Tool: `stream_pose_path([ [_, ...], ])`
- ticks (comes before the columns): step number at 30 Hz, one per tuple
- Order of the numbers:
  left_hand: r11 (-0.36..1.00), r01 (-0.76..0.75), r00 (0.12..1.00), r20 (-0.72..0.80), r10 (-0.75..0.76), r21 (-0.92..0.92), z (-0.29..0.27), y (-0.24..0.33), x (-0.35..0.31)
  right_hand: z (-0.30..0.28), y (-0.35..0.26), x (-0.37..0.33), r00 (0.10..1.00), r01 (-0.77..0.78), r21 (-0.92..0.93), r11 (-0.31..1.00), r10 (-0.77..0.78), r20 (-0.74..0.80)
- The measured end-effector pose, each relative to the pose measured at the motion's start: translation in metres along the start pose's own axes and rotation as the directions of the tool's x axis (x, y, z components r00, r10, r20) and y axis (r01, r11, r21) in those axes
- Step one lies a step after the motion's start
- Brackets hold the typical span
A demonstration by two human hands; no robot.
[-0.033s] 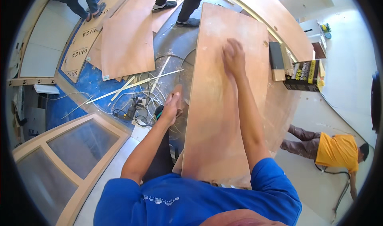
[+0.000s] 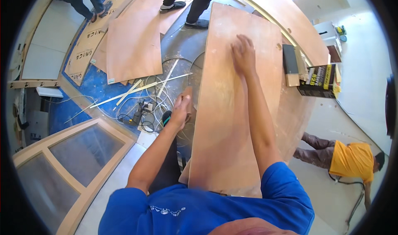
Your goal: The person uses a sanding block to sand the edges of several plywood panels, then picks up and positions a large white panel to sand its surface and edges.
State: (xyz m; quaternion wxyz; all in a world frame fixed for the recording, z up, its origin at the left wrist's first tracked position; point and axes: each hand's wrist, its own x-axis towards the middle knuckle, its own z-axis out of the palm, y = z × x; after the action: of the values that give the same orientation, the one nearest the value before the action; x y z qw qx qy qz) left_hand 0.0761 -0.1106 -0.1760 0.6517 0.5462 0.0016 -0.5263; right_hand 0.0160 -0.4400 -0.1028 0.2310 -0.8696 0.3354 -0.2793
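A long, pale brown plywood panel (image 2: 232, 123) lies lengthwise in front of me. My right hand (image 2: 243, 57) is over its far half, fingers spread and nothing visible in them; whether the palm touches the wood I cannot tell. Beside the panel's left edge, my left hand (image 2: 181, 112) is closed around a flat brown block (image 2: 189, 101) that looks like wood. Part of that block is hidden behind the fingers.
Cables, thin pale strips (image 2: 139, 92) and a dark power tool (image 2: 136, 118) lie at left. A glazed wooden frame (image 2: 93, 185) stands near left. Black-and-yellow box (image 2: 317, 81) and dark-faced block (image 2: 290, 63) sit right. Person in yellow (image 2: 351, 160) bends at right; others' legs (image 2: 203, 4) are beyond.
My right hand has moved slightly farther along the panel, and its fingers look more spread. My left hand keeps hold of the brown block, a little shifted. The whole view has moved slightly.
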Motion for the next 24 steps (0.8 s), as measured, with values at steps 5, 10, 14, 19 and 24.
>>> stream_pose_path([
  [5,0.977,-0.213,0.973,-0.08,0.215,0.029,0.037,0.004,0.056,0.042,0.025,0.061,1.0,0.01,-0.294,0.956,-0.01,0.0],
  [10,0.95,-0.247,0.957,-0.109,0.27,0.188,0.04,0.041,0.159,0.051,0.022,0.066,0.996,0.045,-0.422,0.905,-0.01,0.083],
  [14,0.948,-0.317,0.945,-0.083,0.317,0.015,0.092,0.125,0.252,0.046,0.026,0.065,0.995,0.038,-0.448,0.893,0.005,0.095],
  [19,0.914,-0.398,0.913,-0.059,0.403,0.08,0.121,0.196,0.364,0.05,0.021,0.063,0.995,0.036,-0.448,0.893,0.012,0.103],
  [24,0.99,-0.121,0.993,0.021,0.119,0.072,0.126,0.237,0.405,0.051,0.018,0.066,0.995,0.038,-0.44,0.897,0.008,0.103],
])
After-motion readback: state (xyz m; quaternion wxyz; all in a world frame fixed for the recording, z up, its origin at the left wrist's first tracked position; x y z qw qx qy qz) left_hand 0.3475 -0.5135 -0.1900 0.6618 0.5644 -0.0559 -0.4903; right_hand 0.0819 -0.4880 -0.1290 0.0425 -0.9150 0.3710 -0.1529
